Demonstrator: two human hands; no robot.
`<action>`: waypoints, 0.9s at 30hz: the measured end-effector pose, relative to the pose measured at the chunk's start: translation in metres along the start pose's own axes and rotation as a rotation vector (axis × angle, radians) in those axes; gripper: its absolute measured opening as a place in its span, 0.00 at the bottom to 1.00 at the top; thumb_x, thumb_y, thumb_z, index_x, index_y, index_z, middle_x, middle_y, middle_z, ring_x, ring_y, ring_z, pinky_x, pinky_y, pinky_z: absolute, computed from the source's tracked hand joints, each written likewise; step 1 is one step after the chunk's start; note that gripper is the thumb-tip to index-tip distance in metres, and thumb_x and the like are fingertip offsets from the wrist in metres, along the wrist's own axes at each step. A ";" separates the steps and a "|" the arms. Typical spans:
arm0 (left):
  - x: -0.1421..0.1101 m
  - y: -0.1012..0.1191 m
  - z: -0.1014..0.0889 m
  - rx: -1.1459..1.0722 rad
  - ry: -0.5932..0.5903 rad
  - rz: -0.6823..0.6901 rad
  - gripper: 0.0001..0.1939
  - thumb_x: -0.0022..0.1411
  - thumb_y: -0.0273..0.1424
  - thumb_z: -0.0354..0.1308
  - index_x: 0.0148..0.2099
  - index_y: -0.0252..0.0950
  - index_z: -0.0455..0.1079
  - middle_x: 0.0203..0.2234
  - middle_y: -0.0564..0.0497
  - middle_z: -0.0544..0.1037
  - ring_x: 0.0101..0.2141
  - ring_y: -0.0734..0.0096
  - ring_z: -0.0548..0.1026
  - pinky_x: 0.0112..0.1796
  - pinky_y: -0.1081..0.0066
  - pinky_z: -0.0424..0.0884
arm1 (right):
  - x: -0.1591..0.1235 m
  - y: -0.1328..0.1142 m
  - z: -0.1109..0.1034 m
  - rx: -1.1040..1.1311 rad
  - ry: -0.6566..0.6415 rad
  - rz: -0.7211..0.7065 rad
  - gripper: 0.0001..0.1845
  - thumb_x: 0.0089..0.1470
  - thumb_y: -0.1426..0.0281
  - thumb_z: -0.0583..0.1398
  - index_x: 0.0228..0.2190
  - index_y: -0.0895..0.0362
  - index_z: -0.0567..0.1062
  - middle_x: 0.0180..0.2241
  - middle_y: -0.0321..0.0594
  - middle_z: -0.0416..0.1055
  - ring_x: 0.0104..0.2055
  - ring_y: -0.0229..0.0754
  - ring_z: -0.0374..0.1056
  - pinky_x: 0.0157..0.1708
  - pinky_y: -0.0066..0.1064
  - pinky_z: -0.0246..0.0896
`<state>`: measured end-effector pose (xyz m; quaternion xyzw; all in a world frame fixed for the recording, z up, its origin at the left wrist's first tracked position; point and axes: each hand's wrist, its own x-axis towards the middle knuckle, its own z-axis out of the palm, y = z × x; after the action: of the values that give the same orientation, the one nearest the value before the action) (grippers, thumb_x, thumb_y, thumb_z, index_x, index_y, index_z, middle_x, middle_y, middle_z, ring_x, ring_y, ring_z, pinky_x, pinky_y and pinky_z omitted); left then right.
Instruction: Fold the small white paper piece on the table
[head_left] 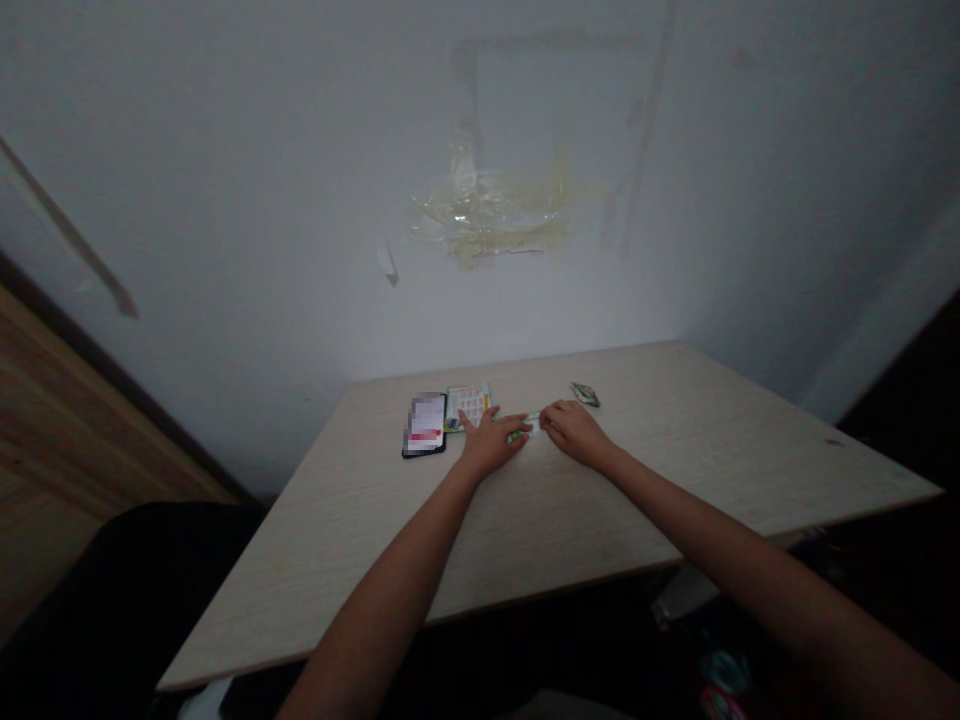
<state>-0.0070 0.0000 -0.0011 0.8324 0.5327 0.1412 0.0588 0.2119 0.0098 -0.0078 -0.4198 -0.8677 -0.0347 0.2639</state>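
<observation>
Both my arms reach across a pale wooden table (675,470) toward its far side. My left hand (491,440) lies flat with fingers spread, pressing on a small green and white paper piece (525,428). My right hand (574,430) has its fingers curled together at the other end of that same piece, pinching it. A green printed card (469,402) lies just behind my left hand. A black phone (425,424) with a lit screen rests to the left of the card.
A small dark wrapper-like scrap (585,394) lies behind my right hand. A white wall (300,200) with a yellowish glue stain (495,210) stands right behind the table. A dark chair shape (112,600) sits at the lower left.
</observation>
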 end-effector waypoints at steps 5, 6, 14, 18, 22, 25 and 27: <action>0.000 0.001 -0.001 -0.011 -0.002 -0.006 0.16 0.69 0.48 0.49 0.56 0.64 0.70 0.63 0.64 0.68 0.67 0.47 0.52 0.54 0.23 0.20 | -0.003 -0.001 0.000 0.072 0.010 -0.050 0.08 0.59 0.77 0.57 0.38 0.57 0.74 0.40 0.43 0.73 0.46 0.44 0.66 0.50 0.35 0.58; 0.001 0.000 0.000 -0.019 0.000 -0.008 0.16 0.69 0.47 0.50 0.55 0.64 0.71 0.62 0.64 0.68 0.67 0.46 0.52 0.54 0.23 0.20 | -0.003 -0.001 0.000 0.084 0.011 -0.059 0.08 0.58 0.77 0.57 0.37 0.57 0.74 0.40 0.43 0.73 0.46 0.44 0.66 0.50 0.35 0.58; 0.002 -0.003 0.004 -0.017 0.025 0.001 0.16 0.68 0.48 0.50 0.55 0.64 0.71 0.62 0.64 0.69 0.67 0.46 0.53 0.54 0.23 0.20 | -0.004 -0.005 -0.004 0.152 0.007 -0.138 0.07 0.58 0.78 0.58 0.37 0.57 0.75 0.39 0.43 0.73 0.46 0.43 0.67 0.50 0.35 0.59; 0.002 -0.002 0.003 -0.015 0.018 0.001 0.15 0.68 0.48 0.50 0.54 0.64 0.71 0.62 0.64 0.68 0.67 0.47 0.52 0.54 0.23 0.20 | -0.005 -0.006 -0.004 0.162 -0.005 -0.160 0.08 0.57 0.78 0.57 0.37 0.57 0.75 0.39 0.43 0.74 0.47 0.43 0.67 0.52 0.36 0.59; 0.003 -0.002 0.003 -0.023 0.019 -0.002 0.16 0.68 0.47 0.50 0.55 0.63 0.71 0.62 0.63 0.69 0.67 0.46 0.53 0.54 0.23 0.20 | -0.005 -0.006 -0.004 0.170 -0.020 -0.153 0.09 0.58 0.78 0.57 0.37 0.56 0.75 0.40 0.43 0.74 0.48 0.44 0.67 0.52 0.37 0.59; 0.003 -0.003 0.004 -0.034 0.024 0.000 0.15 0.68 0.47 0.51 0.55 0.63 0.71 0.62 0.64 0.69 0.66 0.46 0.53 0.53 0.22 0.20 | -0.005 -0.005 -0.005 0.218 -0.007 -0.163 0.08 0.59 0.77 0.58 0.37 0.55 0.76 0.40 0.42 0.74 0.48 0.43 0.67 0.52 0.37 0.59; 0.003 -0.004 0.004 -0.036 0.025 0.005 0.15 0.68 0.47 0.51 0.54 0.64 0.71 0.62 0.65 0.69 0.66 0.45 0.53 0.53 0.21 0.20 | -0.006 -0.003 -0.005 0.258 0.029 -0.140 0.07 0.59 0.76 0.58 0.38 0.55 0.76 0.41 0.42 0.74 0.47 0.43 0.67 0.52 0.37 0.59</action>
<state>-0.0078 0.0043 -0.0055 0.8306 0.5288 0.1612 0.0669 0.2149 0.0023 -0.0065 -0.3203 -0.8881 0.0529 0.3253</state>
